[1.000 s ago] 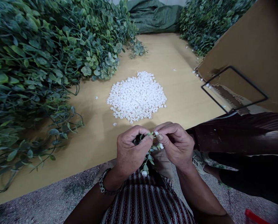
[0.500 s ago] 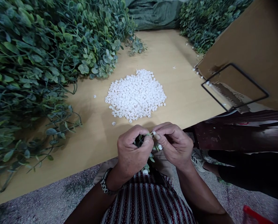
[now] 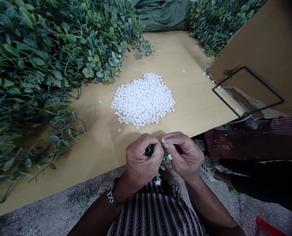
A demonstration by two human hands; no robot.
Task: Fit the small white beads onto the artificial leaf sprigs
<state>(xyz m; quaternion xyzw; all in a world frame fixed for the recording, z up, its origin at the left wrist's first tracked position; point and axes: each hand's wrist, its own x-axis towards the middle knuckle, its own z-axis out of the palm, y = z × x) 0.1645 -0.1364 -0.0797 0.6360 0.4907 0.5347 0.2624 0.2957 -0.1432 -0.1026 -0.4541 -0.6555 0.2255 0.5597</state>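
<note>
My left hand [image 3: 144,158], with a watch on its wrist, is closed on a thin green stem of an artificial leafy sprig [image 3: 162,167]. Between the thumb and forefinger of my right hand [image 3: 185,155] is a small white bead-like bud [image 3: 163,140], at the tip of that stem. More white buds sit lower on the sprig, one of them [image 3: 157,182] hanging over my lap. Just beyond both hands, a heap of small white buds [image 3: 142,100] lies on the table. My fingers hide part of the stem.
Piles of artificial greenery [image 3: 62,42] cover the table's left side, with more greenery [image 3: 217,23] at the back right. A cardboard box [image 3: 264,59] stands at the right edge of the tan table [image 3: 192,98]. At right, another person's dark-clothed leg [image 3: 264,180] shows.
Both hands have shifted slightly right and down together, still pinching the stem and bud. The hanging sprig has swung a little right. Striped cloth now shows at the far right, beyond the box.
</note>
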